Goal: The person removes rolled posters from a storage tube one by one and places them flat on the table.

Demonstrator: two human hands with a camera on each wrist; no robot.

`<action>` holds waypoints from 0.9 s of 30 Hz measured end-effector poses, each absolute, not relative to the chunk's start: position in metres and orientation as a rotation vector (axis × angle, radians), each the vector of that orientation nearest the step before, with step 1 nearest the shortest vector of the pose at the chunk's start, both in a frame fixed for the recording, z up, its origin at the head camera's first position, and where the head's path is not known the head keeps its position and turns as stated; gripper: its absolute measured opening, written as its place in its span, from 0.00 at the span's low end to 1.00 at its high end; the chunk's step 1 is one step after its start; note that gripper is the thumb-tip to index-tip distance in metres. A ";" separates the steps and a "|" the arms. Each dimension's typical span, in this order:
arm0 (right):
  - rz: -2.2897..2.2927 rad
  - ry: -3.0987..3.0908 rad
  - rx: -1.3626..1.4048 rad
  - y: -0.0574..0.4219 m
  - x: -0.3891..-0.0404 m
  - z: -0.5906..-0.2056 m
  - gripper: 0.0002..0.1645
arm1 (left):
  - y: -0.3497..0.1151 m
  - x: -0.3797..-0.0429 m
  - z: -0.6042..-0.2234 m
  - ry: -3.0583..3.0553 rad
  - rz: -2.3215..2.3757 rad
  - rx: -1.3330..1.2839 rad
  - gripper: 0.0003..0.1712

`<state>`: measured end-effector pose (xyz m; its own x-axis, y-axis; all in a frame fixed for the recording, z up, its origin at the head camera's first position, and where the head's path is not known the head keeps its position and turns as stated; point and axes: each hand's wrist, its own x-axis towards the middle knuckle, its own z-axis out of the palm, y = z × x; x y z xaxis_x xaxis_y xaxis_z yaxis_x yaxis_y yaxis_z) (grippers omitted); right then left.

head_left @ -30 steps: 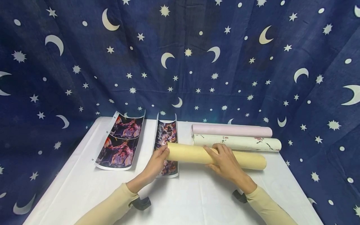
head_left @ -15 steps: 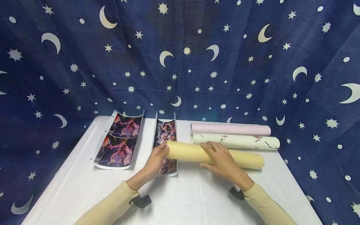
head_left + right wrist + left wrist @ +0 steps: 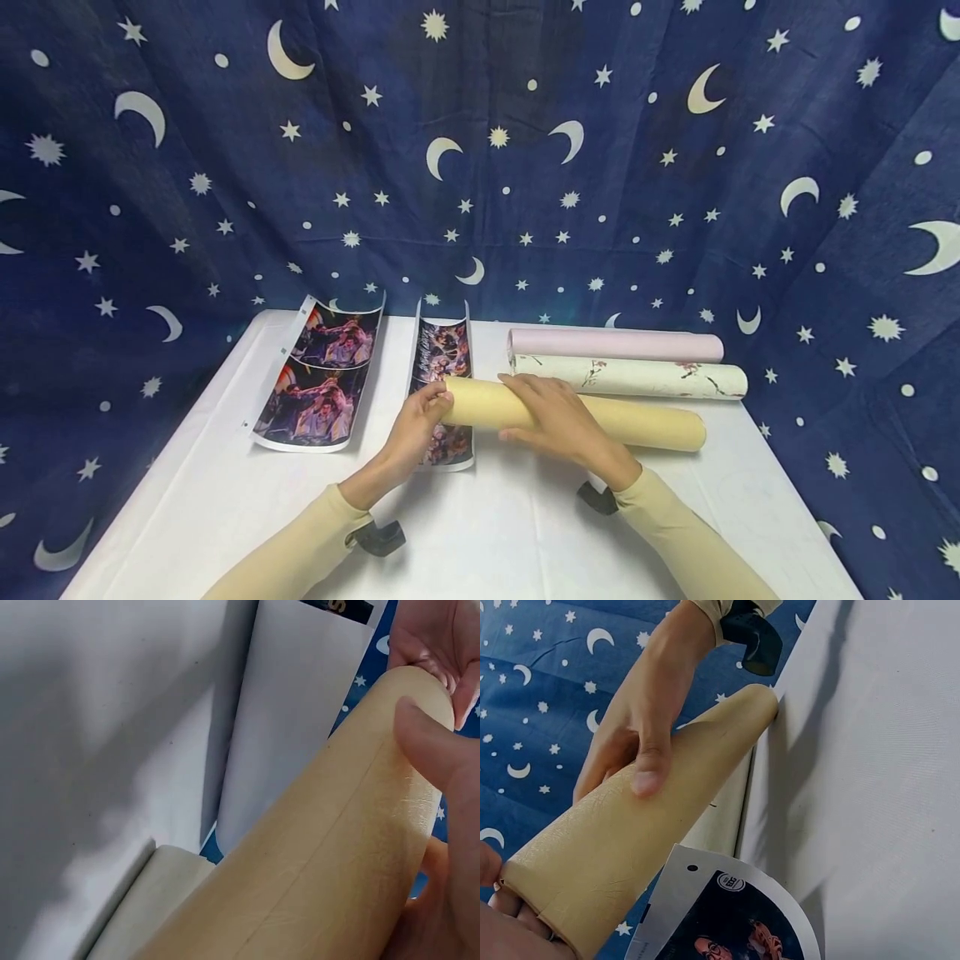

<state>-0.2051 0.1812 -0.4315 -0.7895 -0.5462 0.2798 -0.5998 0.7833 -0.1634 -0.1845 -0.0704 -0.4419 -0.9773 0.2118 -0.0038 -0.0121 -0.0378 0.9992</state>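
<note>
A yellow paper roll [image 3: 637,422] lies aslant, its left end raised over a printed poster [image 3: 450,447]. My left hand [image 3: 412,427] grips that left end; in the left wrist view its fingers [image 3: 536,924] reach into the tube's open mouth. Round the roll's body, left of its middle, my right hand [image 3: 558,421] holds on with the fingers over the far side. Its thumb [image 3: 651,769] presses along the near side. From the right wrist view, a lengthwise seam line shows on the yellow surface [image 3: 300,855]. The roll's right end sits low, close over the table.
Behind the yellow roll lie a cream floral roll [image 3: 637,377] and a pink roll [image 3: 615,345], side by side. A second curled poster [image 3: 322,400] stands at the left. The white table [image 3: 495,533] ends at a dark blue curtain [image 3: 495,183] with moons and stars.
My right hand has slid leftward along the yellow roll, nearer to my left hand. The left hand and the roll stay nearly where they were.
</note>
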 end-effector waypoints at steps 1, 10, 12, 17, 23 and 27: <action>0.348 -2.763 0.899 0.181 -0.206 -0.432 0.50 | -0.070 -0.185 -0.442 2.064 2.150 0.211 0.18; 0.336 -2.735 0.896 0.180 -0.205 -0.435 0.46 | -0.070 -0.183 -0.441 2.094 2.162 0.158 0.17; 0.336 -2.722 0.882 0.181 -0.204 -0.435 0.45 | -0.070 -0.183 -0.440 2.114 2.167 0.136 0.16; 0.304 -2.698 0.860 0.184 -0.202 -0.435 0.46 | -0.071 -0.183 -0.438 2.127 2.180 0.094 0.16; 0.274 -2.671 0.867 0.186 -0.200 -0.431 0.45 | -0.073 -0.183 -0.436 2.146 2.172 0.073 0.16; 0.262 -2.651 0.871 0.188 -0.198 -0.431 0.44 | -0.075 -0.182 -0.434 2.156 2.177 0.059 0.15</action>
<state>-0.1981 0.1883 -0.4310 -0.7557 -0.5399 0.3708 -0.6020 0.7955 -0.0687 -0.1819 -0.0754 -0.4344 -0.9963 0.0818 -0.0272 -0.0279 -0.0084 0.9996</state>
